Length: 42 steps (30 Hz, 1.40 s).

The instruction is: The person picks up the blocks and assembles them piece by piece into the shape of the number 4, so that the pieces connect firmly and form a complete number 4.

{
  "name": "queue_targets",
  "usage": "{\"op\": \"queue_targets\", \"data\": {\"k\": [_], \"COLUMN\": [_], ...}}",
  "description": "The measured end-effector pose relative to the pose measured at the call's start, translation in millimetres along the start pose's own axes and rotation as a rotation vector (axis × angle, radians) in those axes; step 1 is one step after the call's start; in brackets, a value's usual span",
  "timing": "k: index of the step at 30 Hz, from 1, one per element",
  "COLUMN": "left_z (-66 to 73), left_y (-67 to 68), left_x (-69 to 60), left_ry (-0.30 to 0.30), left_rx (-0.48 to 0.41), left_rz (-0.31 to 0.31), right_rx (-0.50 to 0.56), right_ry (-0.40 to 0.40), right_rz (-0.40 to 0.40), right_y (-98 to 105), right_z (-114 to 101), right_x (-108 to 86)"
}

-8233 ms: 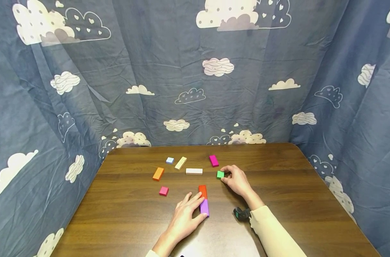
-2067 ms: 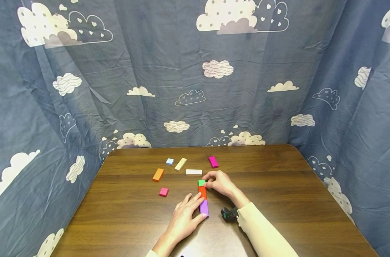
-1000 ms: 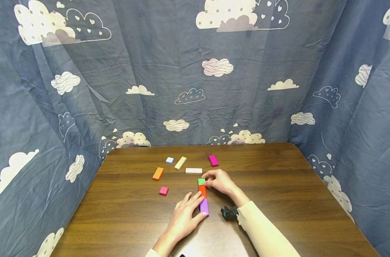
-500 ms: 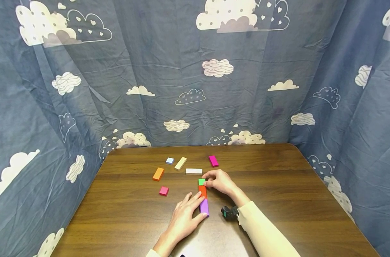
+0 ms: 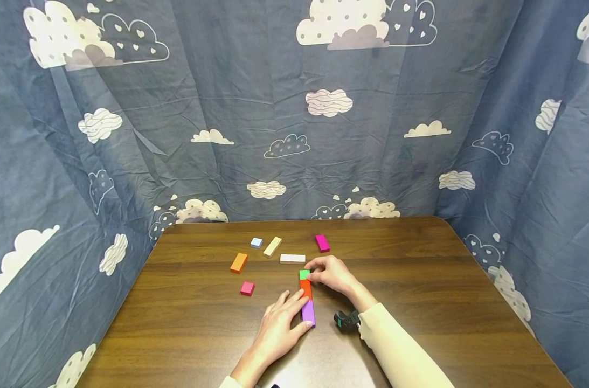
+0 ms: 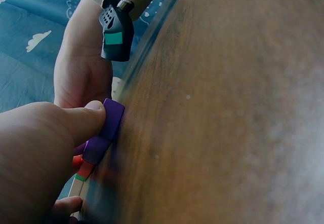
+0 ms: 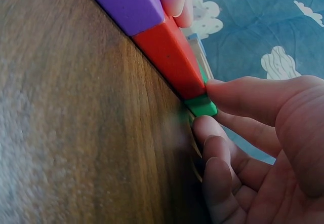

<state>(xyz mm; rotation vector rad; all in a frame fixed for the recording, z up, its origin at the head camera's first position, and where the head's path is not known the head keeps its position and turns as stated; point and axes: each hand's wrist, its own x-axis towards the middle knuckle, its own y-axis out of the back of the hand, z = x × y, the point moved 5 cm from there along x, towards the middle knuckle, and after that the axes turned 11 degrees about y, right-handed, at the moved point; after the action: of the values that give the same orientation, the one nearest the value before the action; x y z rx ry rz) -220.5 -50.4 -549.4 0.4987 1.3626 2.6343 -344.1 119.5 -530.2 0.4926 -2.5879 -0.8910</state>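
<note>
A purple block (image 5: 308, 314), a red block (image 5: 306, 289) and a small green block (image 5: 304, 274) lie end to end in one row on the table. My left hand (image 5: 278, 330) holds the purple block, its thumb at the near end and its fingertips along the left side by the red block. At the far end of the row, my right hand (image 5: 334, 275) pinches the green block between thumb and fingers. The right wrist view has the green block (image 7: 201, 105) against the red block (image 7: 172, 57). In the left wrist view my left thumb (image 6: 86, 122) touches the purple block (image 6: 105, 133).
Beyond the row lie a white block (image 5: 292, 258), a magenta block (image 5: 322, 243), a cream block (image 5: 272, 247) and a light blue block (image 5: 256, 242). To the left are an orange block (image 5: 238, 263) and a pink-red block (image 5: 247, 289). Cloud-patterned curtains (image 5: 275, 118) surround the wooden table (image 5: 444, 302).
Since the oldest frame, my right hand has moved left with the green block, which now sits at the red block's far end. Over the last second, neither hand has visibly moved.
</note>
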Motion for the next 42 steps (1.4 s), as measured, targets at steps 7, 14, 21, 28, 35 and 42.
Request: {"op": "queue_targets", "data": {"k": [7,14,21,28,35,42], "left_z": [0.6,0.5,-1.2,-2.2,-2.7,-2.3], "left_y": [0.7,1.1,0.3,-0.8,-1.8,-1.7], "left_x": [1.1,1.7,0.8,0.2,0.0,0.2], "left_ry": [-0.009,-0.005,0.01,0.007,0.008,0.003], "left_rx": [0.004,0.006,-0.002,-0.003,0.009,0.006], "left_rz": [0.012,0.007,-0.008,-0.013,-0.011,-0.007], "right_rx": [0.025,0.096,0.152,0.133,0.088,-0.062], "right_ry": [-0.001,-0.024,-0.05,-0.038,-0.024,0.014], "right_rz": [0.002,0.003,0.007,0.031,0.063,0.122], "right_y": [1.5,3.6,5.6,12.8,22.9,33.4], "right_z": [1.1,-2.1,-2.5,-4.8,-5.8,-5.5], "right_x": [1.8,1.4,1.7,2.4,6.6,11.5]}}
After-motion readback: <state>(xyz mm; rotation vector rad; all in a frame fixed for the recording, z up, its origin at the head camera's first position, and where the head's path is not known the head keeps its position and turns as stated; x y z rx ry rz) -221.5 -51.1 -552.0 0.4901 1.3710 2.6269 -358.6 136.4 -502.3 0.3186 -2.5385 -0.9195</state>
